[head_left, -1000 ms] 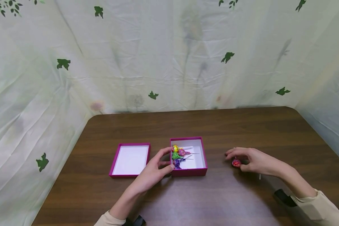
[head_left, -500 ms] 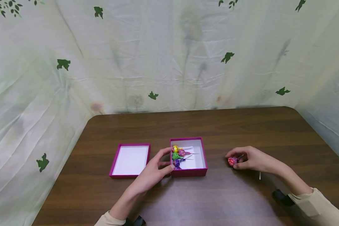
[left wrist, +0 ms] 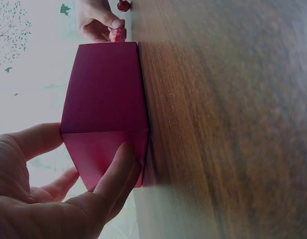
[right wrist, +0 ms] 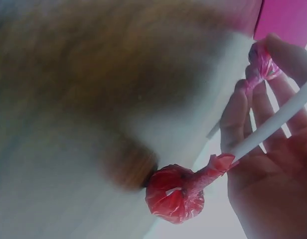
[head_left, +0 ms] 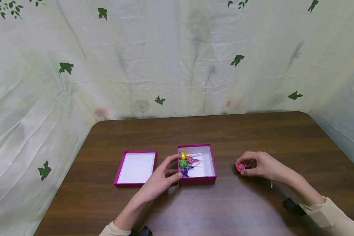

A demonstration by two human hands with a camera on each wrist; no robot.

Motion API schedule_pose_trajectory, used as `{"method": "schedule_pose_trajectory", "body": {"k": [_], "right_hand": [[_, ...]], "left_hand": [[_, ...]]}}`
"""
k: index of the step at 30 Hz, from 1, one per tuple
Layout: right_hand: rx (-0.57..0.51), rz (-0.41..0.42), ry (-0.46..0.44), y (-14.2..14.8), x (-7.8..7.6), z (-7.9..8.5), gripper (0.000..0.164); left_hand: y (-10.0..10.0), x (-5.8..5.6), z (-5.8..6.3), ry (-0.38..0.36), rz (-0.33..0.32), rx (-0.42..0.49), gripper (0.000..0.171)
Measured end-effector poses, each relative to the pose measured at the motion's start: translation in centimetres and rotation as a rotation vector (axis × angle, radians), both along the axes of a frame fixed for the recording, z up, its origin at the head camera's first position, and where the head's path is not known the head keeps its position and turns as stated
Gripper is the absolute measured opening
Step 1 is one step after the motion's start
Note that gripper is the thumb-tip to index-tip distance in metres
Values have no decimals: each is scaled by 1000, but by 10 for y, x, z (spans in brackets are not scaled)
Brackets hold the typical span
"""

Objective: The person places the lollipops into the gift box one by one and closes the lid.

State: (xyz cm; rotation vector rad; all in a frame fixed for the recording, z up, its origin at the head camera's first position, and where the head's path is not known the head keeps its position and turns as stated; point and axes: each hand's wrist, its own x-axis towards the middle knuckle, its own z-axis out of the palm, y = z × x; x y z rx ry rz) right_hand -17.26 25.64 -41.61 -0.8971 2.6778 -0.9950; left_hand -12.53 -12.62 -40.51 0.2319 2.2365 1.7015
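My left hand grips the left end of an open magenta box, its fingertips on the box's wall and rim. Inside, along that left side, lie several wrapped lollipops: a yellow one, a pink one, a green one and a purple one. To the right of the box, my right hand pinches a pink-red lollipop between thumb and fingers, low over the table. Another lollipop, red with a white stick, shows beneath that hand in the right wrist view; in the head view the hand hides most of it.
A magenta box lid, white inside, lies left of the box, close to my left forearm. The brown wooden table has rounded far corners, and a pale curtain with leaf prints hangs behind it and at both sides.
The right hand has taken hold of the pink-red lollipop and shifted slightly left with it, so its wrapped head shows more. The left hand and the box have stayed in place.
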Motion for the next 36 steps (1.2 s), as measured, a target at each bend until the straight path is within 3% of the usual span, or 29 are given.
{"method": "schedule_pose_trajectory", "body": {"k": [12, 24, 36], "right_hand": [[-37, -149, 59, -9, 7, 4, 28], [-105, -96, 104, -16, 13, 9, 25], [-148, -149, 82, -24, 16, 11, 24]], "left_hand": [[-1, 0, -2, 8, -7, -12, 58], [-1, 0, -4, 15, -8, -17, 58], [-1, 0, -1, -9, -4, -12, 58]]}}
